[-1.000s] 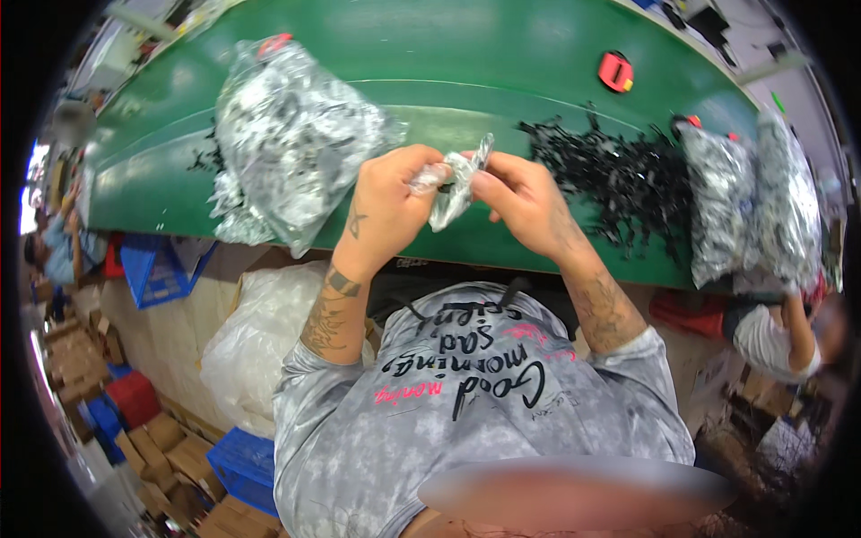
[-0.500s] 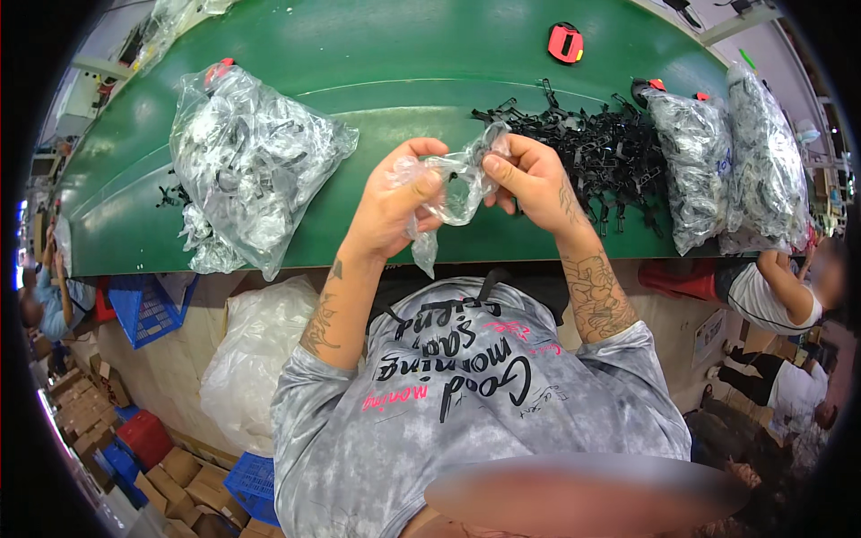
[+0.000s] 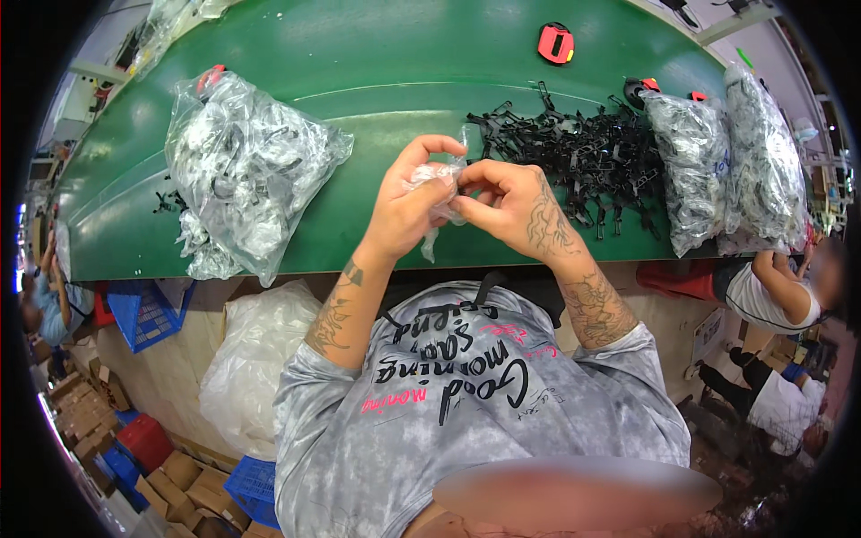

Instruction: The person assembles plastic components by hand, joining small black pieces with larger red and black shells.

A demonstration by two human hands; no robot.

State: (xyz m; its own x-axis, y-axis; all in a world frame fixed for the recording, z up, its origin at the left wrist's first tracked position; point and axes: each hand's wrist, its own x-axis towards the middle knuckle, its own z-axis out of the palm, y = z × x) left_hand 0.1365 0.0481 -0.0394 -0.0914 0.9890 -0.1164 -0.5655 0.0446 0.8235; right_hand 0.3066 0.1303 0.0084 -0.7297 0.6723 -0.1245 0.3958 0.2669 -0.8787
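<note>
My left hand (image 3: 408, 199) is closed on a crumpled clear plastic bag (image 3: 430, 175), whose loose end hangs below the fingers. Against it, my right hand (image 3: 507, 202) pinches the bag's edge between thumb and fingers. Both hands meet above the near part of the green table (image 3: 386, 125). Whether anything lies inside the bag is hidden by my fingers. Just beyond and right of my right hand spreads a pile of small black plastic clips (image 3: 574, 148). Left of my left hand rests a large clear bag (image 3: 256, 161) stuffed with smaller wrapped pieces.
Two full clear bags, one nearer (image 3: 686, 170) and one farther right (image 3: 762, 152), stand beside the pile. A red and black tape-measure-like object (image 3: 556, 43) lies at the back. Below the table's edge are a white plastic sack (image 3: 256, 368) and a blue crate (image 3: 148, 314). Other people are at both sides.
The bag, stretched between my hands half a second ago, is now bunched up in my left hand. My right hand has come in and down toward the left one.
</note>
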